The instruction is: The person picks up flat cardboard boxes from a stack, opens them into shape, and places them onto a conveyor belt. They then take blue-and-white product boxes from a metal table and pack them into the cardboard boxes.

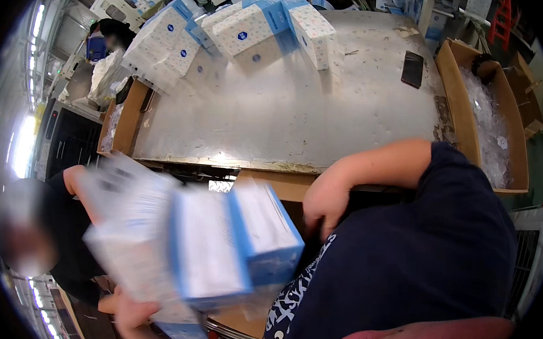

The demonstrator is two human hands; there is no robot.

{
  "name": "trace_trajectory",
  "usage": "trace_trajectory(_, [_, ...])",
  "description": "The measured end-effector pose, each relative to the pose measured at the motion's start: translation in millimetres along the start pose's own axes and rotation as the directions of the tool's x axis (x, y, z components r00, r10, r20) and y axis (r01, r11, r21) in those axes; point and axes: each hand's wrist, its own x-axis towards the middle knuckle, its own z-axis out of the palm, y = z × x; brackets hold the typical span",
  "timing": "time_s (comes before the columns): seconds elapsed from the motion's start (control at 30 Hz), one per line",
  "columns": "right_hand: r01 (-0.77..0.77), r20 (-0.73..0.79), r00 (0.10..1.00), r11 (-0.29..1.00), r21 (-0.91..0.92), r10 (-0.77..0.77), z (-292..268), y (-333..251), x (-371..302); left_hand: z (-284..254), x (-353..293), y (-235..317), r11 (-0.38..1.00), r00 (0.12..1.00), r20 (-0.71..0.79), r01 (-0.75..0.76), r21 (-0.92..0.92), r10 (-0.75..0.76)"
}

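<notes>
Several white-and-blue wrapped packs that look like tissue packs (208,248) hang before me at the lower left, blurred by motion. My left hand (134,309) grips the lower left side of this bundle. My right hand (328,197) is beside the right-hand pack, wrist bent and fingers pointing down near my shirt; it seems to hold nothing, though its fingertips are partly hidden. At the left, a co-worker in black reaches an arm (81,190) to the far side of the bundle; that hand is hidden behind the packs.
Across the metal table (237,122) stand several white-and-blue packs (248,34) at the far side. A black phone (412,69) lies at the right. Cardboard boxes with clear plastic flank the table, one at the right (514,123) and one at the left (128,119).
</notes>
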Motion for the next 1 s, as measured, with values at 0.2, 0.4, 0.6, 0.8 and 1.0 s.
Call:
trace_trajectory(0.2, [-0.121, -0.549, 0.795, 0.954, 0.272, 0.258, -11.0, 18.0, -20.9, 78.1, 107.1, -305.8, 0.935, 0.926, -0.141, 0.334, -0.122, -0.349])
trace_trajectory(0.4, [-0.5, -0.726, 0.621, 0.863, -0.077, 0.296, -40.2, 45.5, -47.8, 158.5, 138.0, -312.1, 0.708, 0.883, -0.452, 0.398, 0.584, -0.124])
trace_trajectory(0.6, [-0.694, -0.994, -0.017, 0.714, 0.09, 0.108, -123.0, 96.7, -143.5, 224.9, 141.1, -262.9, 0.474, 0.93, -0.11, 0.278, 0.836, -0.352])
trace_trajectory(0.8, [-0.945, -0.946, -0.31, 0.144, 0.295, -0.099, -226.9, 147.7, -212.9, 242.7, 189.4, -292.0, 0.411, 0.857, -0.097, 0.339, 0.847, -0.506])
trace_trajectory(1.0, [-0.795, -0.865, -0.23, 0.427, 0.431, 0.446, -273.5, 167.5, -194.5, 254.0, 191.3, -351.8, 0.367, 0.842, -0.171, 0.395, 0.842, -0.512])
